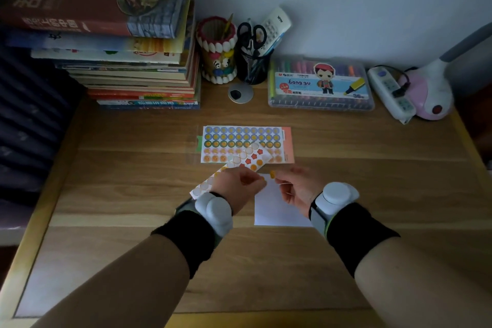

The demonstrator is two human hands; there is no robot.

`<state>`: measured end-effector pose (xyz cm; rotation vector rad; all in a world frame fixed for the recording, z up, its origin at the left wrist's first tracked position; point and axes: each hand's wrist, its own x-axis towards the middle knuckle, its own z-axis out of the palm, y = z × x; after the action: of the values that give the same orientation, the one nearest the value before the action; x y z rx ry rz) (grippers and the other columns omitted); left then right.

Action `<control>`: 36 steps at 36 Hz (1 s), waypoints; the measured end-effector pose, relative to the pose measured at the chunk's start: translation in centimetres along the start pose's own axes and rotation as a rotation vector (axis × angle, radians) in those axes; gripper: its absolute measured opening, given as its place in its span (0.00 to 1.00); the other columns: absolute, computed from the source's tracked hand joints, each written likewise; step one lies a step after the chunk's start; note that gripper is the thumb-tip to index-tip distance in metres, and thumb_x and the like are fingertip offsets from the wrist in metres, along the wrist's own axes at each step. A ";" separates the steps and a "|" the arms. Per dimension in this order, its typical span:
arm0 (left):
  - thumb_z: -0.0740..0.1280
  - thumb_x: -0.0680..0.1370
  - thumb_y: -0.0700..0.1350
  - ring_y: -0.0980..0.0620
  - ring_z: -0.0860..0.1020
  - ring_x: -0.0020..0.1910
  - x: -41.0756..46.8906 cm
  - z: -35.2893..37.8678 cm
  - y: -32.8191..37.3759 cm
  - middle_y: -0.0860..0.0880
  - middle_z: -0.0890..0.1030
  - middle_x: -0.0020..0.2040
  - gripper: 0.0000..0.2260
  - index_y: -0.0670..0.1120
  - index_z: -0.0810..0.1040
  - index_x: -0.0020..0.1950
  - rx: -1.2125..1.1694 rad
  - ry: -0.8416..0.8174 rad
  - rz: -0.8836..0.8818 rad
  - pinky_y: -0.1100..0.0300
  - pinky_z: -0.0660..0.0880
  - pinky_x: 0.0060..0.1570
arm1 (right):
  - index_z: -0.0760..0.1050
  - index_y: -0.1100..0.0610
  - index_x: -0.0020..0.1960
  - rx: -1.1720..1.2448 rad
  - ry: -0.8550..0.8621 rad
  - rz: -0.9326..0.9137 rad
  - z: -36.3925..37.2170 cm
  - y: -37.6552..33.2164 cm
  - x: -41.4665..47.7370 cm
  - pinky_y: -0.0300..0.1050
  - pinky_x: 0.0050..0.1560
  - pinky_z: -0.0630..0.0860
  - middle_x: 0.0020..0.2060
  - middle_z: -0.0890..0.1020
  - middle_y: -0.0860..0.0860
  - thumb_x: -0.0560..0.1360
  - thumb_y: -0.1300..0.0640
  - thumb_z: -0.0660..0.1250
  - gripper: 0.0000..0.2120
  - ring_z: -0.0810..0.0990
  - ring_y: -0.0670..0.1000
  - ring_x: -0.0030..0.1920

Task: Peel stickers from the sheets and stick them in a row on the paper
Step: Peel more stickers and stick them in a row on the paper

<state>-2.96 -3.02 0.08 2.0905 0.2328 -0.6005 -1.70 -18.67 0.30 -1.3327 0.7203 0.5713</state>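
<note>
Two sticker sheets are in view, and both are on the far side of the paper [274, 212]. This white paper lies flat on the desk [133, 194], partly under my right hand [295, 192].

My left hand [237, 186] is just to the left of the paper's far corner. Its fingers are curled and grip the loose sheet [247, 156], which runs on a slant, up and away from the paper. Many round places on this sheet look pale, and some red and orange shapes remain near its far end.

My right hand is above the paper's far edge. Its thumb and finger are closed together on a small orange sticker [272, 174], held close to the left fingertips. I cannot tell whether the sticker is fully off the loose sheet.

The flat sheet [239, 138], with rows of round stickers, lies beyond the paper, and the loose sheet crosses over its near edge.

Far behind the paper, by the wall, stand a marker box [319, 88], two pen cups [218, 61] and, more to the left, a pile of books [119, 61].
</note>
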 end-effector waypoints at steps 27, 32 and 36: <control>0.71 0.74 0.44 0.56 0.77 0.30 1.3 0.0 1.1 0.50 0.81 0.33 0.07 0.45 0.78 0.38 -0.497 -0.132 -0.159 0.65 0.70 0.27 | 0.75 0.59 0.37 -0.057 -0.135 -0.030 -0.2 -0.7 -0.1 0.37 0.27 0.66 0.27 0.76 0.51 0.70 0.67 0.69 0.06 0.70 0.45 0.25; 0.70 0.75 0.42 0.54 0.75 0.31 1.4 0.0 1.0 0.48 0.80 0.33 0.07 0.45 0.78 0.37 -0.471 -0.137 -0.169 0.65 0.70 0.26 | 0.75 0.59 0.35 -0.076 -0.141 -0.024 -0.2 -0.9 -0.1 0.36 0.26 0.66 0.27 0.76 0.51 0.70 0.67 0.69 0.07 0.70 0.45 0.26; 0.69 0.75 0.40 0.53 0.74 0.31 1.5 0.0 1.0 0.49 0.80 0.32 0.07 0.45 0.77 0.37 -0.471 -0.143 -0.185 0.66 0.69 0.26 | 0.74 0.59 0.35 -0.093 -0.142 -0.024 -0.3 -0.9 0.0 0.37 0.27 0.66 0.27 0.76 0.51 0.70 0.67 0.69 0.08 0.70 0.46 0.26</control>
<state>-1.30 -3.70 0.11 1.5761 0.4431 -0.7241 -1.14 -19.11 0.88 -1.3700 0.5666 0.6799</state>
